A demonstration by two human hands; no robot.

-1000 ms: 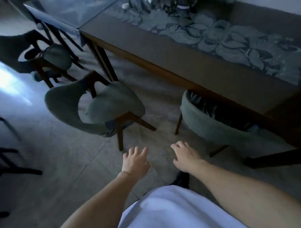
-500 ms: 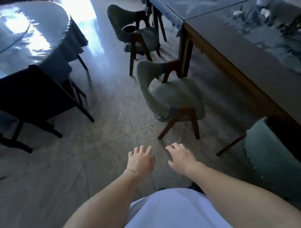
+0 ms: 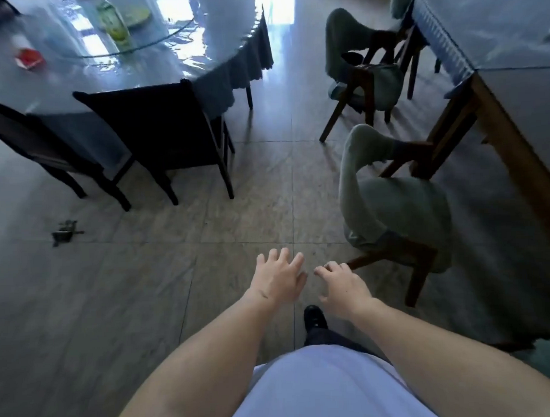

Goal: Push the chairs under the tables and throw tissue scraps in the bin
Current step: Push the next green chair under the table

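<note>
Tiled floor (image 3: 146, 306), green chair (image 3: 398, 210) pulled out right of long table (image 3: 514, 131); left hand (image 3: 277, 278), right hand (image 3: 343, 288) empty, fingers spread, likely reaching to push it.

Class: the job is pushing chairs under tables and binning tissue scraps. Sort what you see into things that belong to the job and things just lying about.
Job:
near green chair
far green chair
long table
round table
dark chairs
left hand
right hand

Lying about:
bottle
red packet
dark scrap on floor, unclear what
</note>
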